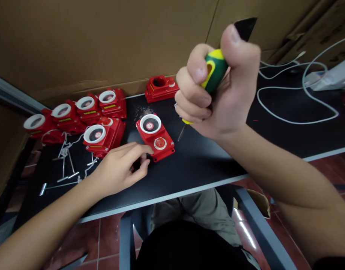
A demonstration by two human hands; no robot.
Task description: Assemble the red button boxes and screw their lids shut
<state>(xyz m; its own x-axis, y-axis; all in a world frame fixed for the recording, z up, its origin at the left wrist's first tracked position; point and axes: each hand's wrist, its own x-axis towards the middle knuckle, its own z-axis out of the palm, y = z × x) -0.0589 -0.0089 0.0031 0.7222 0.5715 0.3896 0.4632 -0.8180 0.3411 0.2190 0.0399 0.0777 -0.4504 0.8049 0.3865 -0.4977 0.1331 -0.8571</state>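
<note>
My right hand (217, 82) is raised over the table, its fingers wrapped round the green and yellow handle of a screwdriver (216, 69). The thin metal shaft points down, its tip close to the right side of a red alarm box (164, 138). That box lies face up, with a white-ringed round window and a red button. At its lower left corner is my left hand (125, 163), the index fingertip touching the edge and the thumb held apart. The undersides of the left fingers are partly hidden.
Several similar red boxes (113, 103) stand at the left, and another (161, 89) without a white ring sits at the back. Small metal T-bars (64, 168) on white cords lie at left. Debris (144, 111) is behind the middle box. A white cable (294, 122) loops at right.
</note>
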